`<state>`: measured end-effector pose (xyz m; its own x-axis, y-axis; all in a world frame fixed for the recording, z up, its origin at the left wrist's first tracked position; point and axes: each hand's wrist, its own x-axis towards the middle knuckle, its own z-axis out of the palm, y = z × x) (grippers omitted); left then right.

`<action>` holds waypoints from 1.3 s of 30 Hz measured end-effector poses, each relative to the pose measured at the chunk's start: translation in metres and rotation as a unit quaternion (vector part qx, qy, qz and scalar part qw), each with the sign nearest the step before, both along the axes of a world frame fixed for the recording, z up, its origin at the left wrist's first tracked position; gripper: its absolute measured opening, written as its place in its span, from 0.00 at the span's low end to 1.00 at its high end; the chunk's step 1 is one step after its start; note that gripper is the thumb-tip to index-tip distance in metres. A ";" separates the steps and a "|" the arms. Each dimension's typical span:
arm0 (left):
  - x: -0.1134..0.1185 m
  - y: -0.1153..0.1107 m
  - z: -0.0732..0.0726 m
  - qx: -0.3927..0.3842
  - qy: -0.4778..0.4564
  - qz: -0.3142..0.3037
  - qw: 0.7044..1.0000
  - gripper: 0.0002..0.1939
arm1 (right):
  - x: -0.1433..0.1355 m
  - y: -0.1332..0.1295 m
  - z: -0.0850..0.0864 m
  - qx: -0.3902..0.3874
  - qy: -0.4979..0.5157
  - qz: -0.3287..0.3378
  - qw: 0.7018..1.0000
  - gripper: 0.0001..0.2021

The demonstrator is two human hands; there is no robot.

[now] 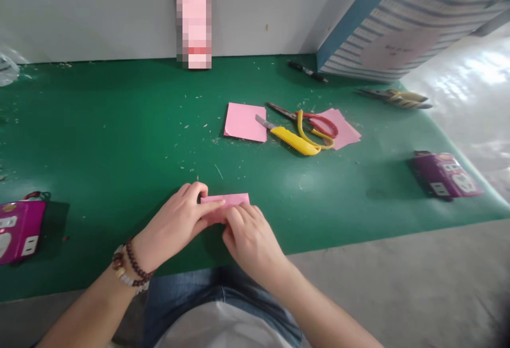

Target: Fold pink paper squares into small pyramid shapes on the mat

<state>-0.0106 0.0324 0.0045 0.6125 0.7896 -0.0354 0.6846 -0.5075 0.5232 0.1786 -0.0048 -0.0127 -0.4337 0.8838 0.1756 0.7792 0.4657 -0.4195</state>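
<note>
Between my two hands, close to the table's front edge, is a folded piece of pink paper (235,198). My left hand (179,220), with beaded bracelets at the wrist, is closed on its left end, the index finger lying along the paper. The curled fingers of my right hand (251,231) press on its lower right part and hide some of it. Farther back lies a stack of pink square paper (244,122). A yellow utility knife (295,141) rests with its blade tip over that stack, beside scissors (319,125) with red and yellow handles.
More pink sheets (345,129) lie partly under the scissors. A black pen (307,71), pliers (394,97) and a striped bag (382,34) are at the back right. Purple power strips (448,174) sit at both sides of the green table (119,125). A blurred-out phone-shaped object (194,24) leans against the wall.
</note>
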 end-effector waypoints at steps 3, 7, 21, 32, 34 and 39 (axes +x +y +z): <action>-0.002 0.001 -0.001 0.003 0.007 -0.009 1.000 0.15 | 0.018 0.000 -0.001 0.001 -0.029 -0.032 0.999 0.08; -0.003 0.003 0.000 0.002 0.019 -0.021 1.000 0.18 | 0.041 0.002 0.001 -0.005 -0.006 -0.055 0.998 0.08; 0.012 0.003 0.012 0.021 0.040 0.010 0.999 0.28 | 0.059 0.007 0.008 -0.076 0.105 -0.063 0.990 0.24; 0.021 0.006 0.020 0.021 0.036 0.007 0.999 0.20 | 0.043 0.005 0.003 -0.106 0.225 -0.097 0.964 0.26; 0.024 0.008 0.025 0.039 0.020 0.001 0.999 0.11 | 0.045 0.002 0.004 -0.079 0.233 -0.086 0.965 0.25; 0.025 0.010 0.022 0.158 -0.065 -0.042 0.984 0.12 | 0.056 0.003 0.004 0.064 0.107 -0.027 0.992 0.15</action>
